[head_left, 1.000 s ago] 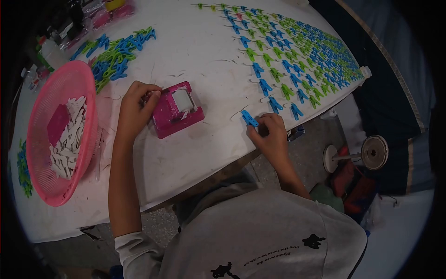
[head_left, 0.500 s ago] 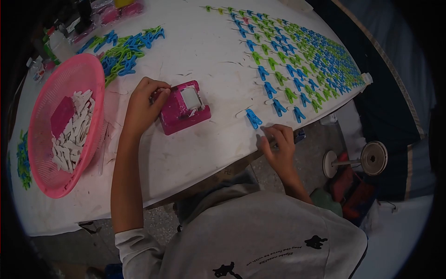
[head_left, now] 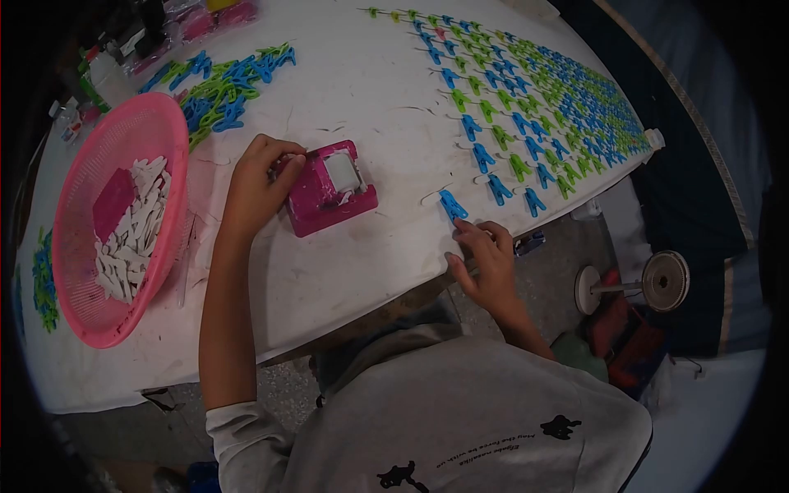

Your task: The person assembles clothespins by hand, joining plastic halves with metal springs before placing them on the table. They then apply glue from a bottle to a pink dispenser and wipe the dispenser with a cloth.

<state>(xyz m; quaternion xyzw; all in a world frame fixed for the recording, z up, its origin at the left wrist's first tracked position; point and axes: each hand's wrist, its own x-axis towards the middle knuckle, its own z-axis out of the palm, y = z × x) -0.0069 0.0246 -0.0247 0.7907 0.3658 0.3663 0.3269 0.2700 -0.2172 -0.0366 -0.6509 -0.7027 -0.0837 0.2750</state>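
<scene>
My left hand (head_left: 256,185) grips the left side of a small pink box-like tool (head_left: 330,187) with a white roller on top, resting on the white table (head_left: 362,255). My right hand (head_left: 485,255) lies at the table's front edge, fingers apart and holding nothing, just below a blue plastic clip (head_left: 451,205) that lies on the table beside a small white piece. The clip is the nearest one in long rows of blue and green clips (head_left: 534,107).
A pink mesh basket (head_left: 90,320) with several white pieces and a pink block stands at the left. A loose heap of blue and green clips (head_left: 218,86) lies behind it. Bottles stand at the far left corner. A round white stand (head_left: 657,279) is on the floor, right.
My right hand has let go of the blue clip and slid back toward the table edge, fingers spreading. The left hand stays on the pink tool.
</scene>
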